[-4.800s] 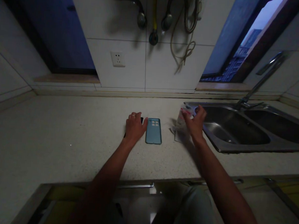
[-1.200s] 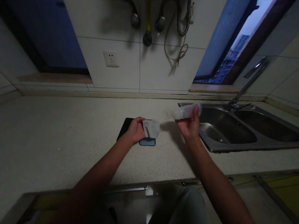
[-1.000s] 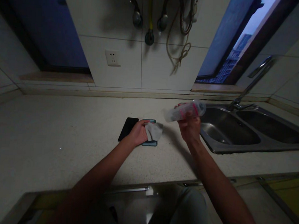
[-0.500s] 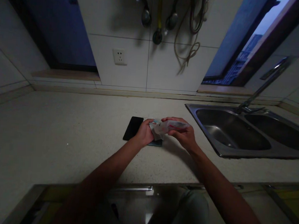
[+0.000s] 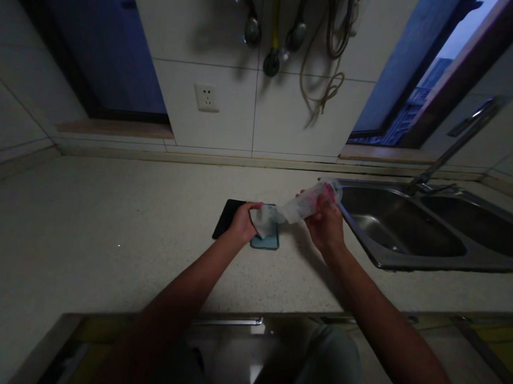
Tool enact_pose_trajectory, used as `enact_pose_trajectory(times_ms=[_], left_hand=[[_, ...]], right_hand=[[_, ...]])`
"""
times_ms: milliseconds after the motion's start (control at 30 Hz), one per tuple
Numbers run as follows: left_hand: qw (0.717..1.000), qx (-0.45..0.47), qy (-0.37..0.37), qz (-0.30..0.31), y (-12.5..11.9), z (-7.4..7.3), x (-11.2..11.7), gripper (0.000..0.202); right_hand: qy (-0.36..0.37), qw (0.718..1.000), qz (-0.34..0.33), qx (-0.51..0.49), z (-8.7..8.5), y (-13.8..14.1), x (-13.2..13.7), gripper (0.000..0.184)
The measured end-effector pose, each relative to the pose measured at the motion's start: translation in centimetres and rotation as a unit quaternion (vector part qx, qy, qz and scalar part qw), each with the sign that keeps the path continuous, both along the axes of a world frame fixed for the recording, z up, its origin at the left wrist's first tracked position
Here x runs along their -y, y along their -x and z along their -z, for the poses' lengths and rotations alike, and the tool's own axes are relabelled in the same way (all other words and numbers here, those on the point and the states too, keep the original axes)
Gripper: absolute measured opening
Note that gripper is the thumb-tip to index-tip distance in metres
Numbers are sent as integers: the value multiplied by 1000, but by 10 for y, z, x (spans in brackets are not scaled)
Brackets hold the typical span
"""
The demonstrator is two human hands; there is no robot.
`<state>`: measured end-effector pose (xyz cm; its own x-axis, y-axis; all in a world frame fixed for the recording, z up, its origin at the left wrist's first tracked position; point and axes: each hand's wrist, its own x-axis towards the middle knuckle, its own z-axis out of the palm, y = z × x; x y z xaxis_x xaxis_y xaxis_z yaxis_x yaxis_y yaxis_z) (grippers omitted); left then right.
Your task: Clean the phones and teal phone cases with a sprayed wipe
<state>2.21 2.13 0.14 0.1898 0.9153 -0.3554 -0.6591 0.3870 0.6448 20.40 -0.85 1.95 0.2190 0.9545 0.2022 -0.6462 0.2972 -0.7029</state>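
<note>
Work looks part way along to us, with 2 flat things lying side by side on the pale counter [image 5: 129,207] and 2 more things in our hands. Our left hand [image 5: 242,222] has its fingers and thumb close together, pinching a thin pale piece [image 5: 263,221] by its 9 o'clock edge. We hold that piece over the blue phone case [image 5: 265,243], which lies flat and is partly hidden. At 9 o'clock from the case lies a flat black slab [image 5: 226,218] that looks like a phone; our left hand covers some of it. Our right hand [image 5: 327,222] has its fingers curled round a clear plastic wrapper [image 5: 305,205] with pink marks, at about 2 o'clock from the case. The wrapper is tilted and seems to be up off the counter. Its near end meets or crosses the pale piece; it is too blurry for us to tell if they are joined. The metal sink [image 5: 408,261] is at 3 o'clock from the case. The case and slab are apart, so that much looks done. Neither the pale piece nor the wrapper is set down, so we judge that the work in our hands is not finished.
</note>
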Motion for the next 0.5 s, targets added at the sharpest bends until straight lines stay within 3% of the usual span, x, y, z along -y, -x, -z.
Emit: enact_pose_trajectory(times_ms=[100,233,367,500], left_hand=[[999,-30,-9,-15,1,-2,1,15],[995,-64,-17,77,2,-6,5,27],[986,-80,-8,144,2,-9,9,32],[983,-82,6,163,4,-13,11,34]], right_hand=[[62,994,-17,-93,0,-9,-10,24],[93,988,-28,-123,5,-12,-16,15],[45,998,9,-32,13,-7,-16,28],[-22,985,110,129,21,-2,-13,44]])
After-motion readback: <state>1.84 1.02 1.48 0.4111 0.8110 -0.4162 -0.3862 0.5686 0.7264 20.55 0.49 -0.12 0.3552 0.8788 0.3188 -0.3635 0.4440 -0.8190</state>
